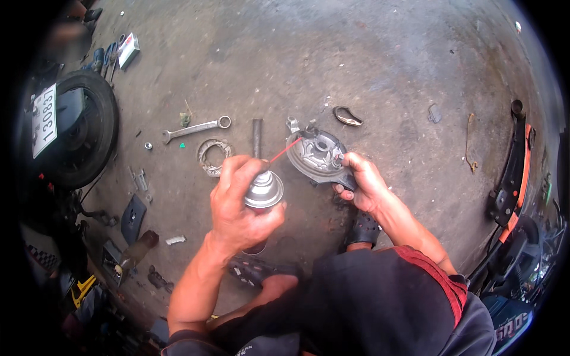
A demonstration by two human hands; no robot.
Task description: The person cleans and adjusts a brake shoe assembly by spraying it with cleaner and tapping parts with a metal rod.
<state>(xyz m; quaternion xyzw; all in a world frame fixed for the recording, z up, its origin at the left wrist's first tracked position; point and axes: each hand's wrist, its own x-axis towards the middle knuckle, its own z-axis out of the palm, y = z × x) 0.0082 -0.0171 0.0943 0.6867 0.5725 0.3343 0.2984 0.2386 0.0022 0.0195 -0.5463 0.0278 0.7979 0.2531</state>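
My left hand is wrapped round an aerosol spray can with a silver domed top, its index finger at the nozzle. A thin red straw runs from the nozzle to the upper left part of a round metal brake plate. My right hand grips this plate by its lower right edge, fingers and thumb closed on it. Ribs and a central hole show on the plate's face. Beside the can, a pair of curved brake shoes lies on the floor, near a dark metal rod.
A combination wrench lies left of the rod. Past the brake plate is a small metal ring. A motorcycle wheel stands at left; a black and orange part lies at right. My shoe is below the plate.
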